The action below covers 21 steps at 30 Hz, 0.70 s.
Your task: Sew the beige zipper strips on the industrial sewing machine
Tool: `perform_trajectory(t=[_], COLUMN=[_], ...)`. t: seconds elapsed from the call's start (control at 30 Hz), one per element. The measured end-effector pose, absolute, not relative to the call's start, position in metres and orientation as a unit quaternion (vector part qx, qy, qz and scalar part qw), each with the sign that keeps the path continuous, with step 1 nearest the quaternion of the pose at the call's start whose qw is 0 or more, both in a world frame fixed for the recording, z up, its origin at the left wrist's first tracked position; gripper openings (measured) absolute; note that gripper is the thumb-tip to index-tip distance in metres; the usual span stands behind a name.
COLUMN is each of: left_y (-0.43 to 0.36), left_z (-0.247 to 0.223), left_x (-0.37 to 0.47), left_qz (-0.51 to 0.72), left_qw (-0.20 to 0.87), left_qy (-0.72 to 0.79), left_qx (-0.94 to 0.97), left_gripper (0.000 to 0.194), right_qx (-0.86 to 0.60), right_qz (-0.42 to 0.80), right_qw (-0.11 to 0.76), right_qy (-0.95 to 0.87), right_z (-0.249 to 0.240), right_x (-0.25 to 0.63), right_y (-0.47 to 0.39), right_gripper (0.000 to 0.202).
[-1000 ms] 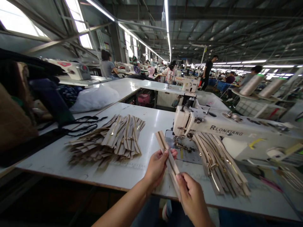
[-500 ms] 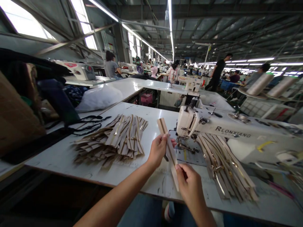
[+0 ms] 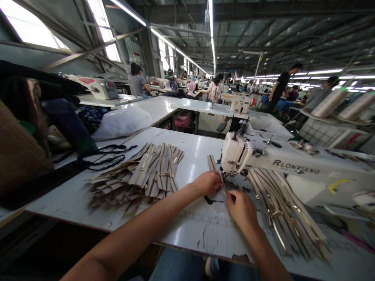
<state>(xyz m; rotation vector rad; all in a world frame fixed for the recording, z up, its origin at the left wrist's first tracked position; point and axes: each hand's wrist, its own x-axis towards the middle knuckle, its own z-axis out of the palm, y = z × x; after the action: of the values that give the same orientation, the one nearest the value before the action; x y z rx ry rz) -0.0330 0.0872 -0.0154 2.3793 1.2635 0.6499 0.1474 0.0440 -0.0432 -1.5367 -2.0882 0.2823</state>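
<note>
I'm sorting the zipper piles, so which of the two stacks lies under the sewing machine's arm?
The right-hand zipper stack, fanned out beneath the sewing machine. The left stack lies on open table.

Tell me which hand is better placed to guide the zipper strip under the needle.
Probably the left hand: it rests on the zipper strip right beside the sewing machine head. The right hand sits nearer the body, pinching the strip's near end.
</note>
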Motion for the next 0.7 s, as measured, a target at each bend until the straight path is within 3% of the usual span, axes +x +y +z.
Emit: perform_trajectory(t=[0.27,0.4,0.7], left_y=[0.090,0.087,0.086], left_z=[-0.030,-0.030,-0.025], left_x=[-0.036,-0.038,-0.038], left_qz=[0.224,0.204,0.199], left_qw=[0.121,0.100,0.110], left_qy=[0.417,0.403,0.404], left_qx=[0.873,0.886,0.886], left_gripper=[0.014,0.023,0.021], right_qx=[-0.489,-0.489,-0.491], right_qz=[0.167,0.153,0.076], right_qw=[0.348,0.335,0.243], right_qy=[-0.782,-0.791,-0.833], right_z=[-0.057,-0.059,-0.051], right_x=[0.165,0.165,0.172], right_y=[0.050,0.051,0.039], right_gripper=[0.029,0.030,0.037])
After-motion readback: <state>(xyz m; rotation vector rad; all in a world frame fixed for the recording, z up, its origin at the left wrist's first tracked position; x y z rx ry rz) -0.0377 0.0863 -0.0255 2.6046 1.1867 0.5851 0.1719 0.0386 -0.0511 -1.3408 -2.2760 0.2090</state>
